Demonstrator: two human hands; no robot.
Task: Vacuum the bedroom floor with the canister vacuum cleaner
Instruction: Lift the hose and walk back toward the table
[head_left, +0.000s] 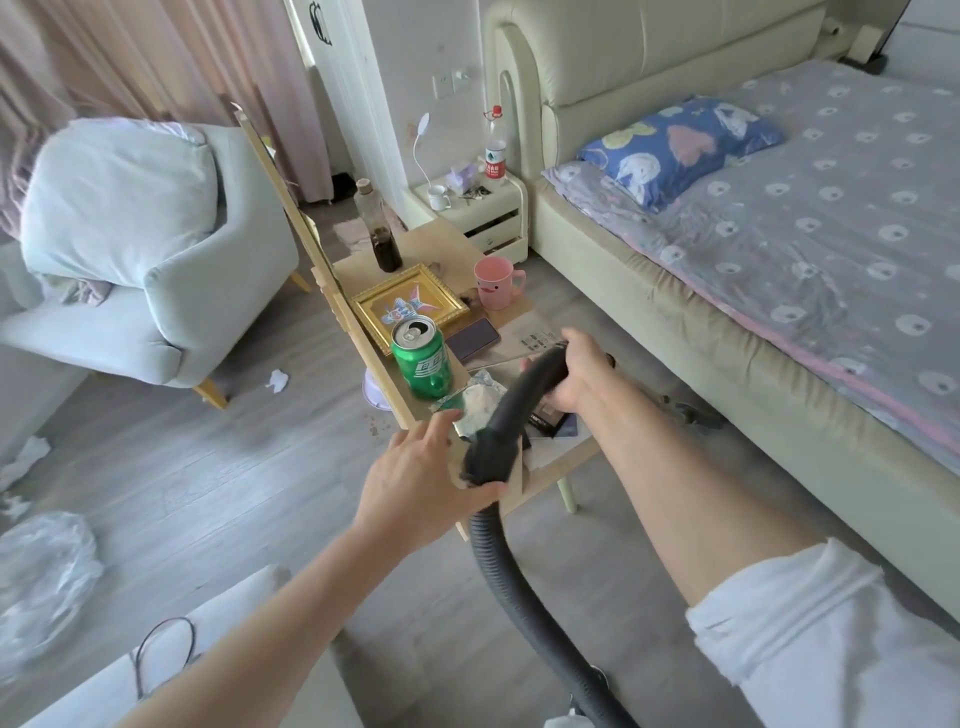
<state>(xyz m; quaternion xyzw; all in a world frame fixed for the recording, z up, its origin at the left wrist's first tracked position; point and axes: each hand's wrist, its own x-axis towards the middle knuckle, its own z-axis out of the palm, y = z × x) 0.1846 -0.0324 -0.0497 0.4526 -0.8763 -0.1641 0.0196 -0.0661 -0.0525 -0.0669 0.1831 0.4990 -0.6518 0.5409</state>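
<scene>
The vacuum's black curved handle (524, 395) rises in front of me, and its ribbed grey hose (498, 571) runs down toward the bottom of the view. My right hand (576, 374) grips the upper bend of the handle. My left hand (415, 478) holds the lower end of the handle where the hose joins it, thumb under it and fingers lying fairly straight. The canister and the floor nozzle are out of sight. The grey wood floor (234, 467) carries scattered tissue scraps (277, 379).
A small wooden table (431, 244) right behind the handle holds a green can (421, 356), a pink mug (496, 283), a gold frame (410, 306), a phone (472, 339) and a bottle (382, 234). The bed (779, 260) lies right, an armchair (156, 260) left, a plastic bag (41, 571) lower left.
</scene>
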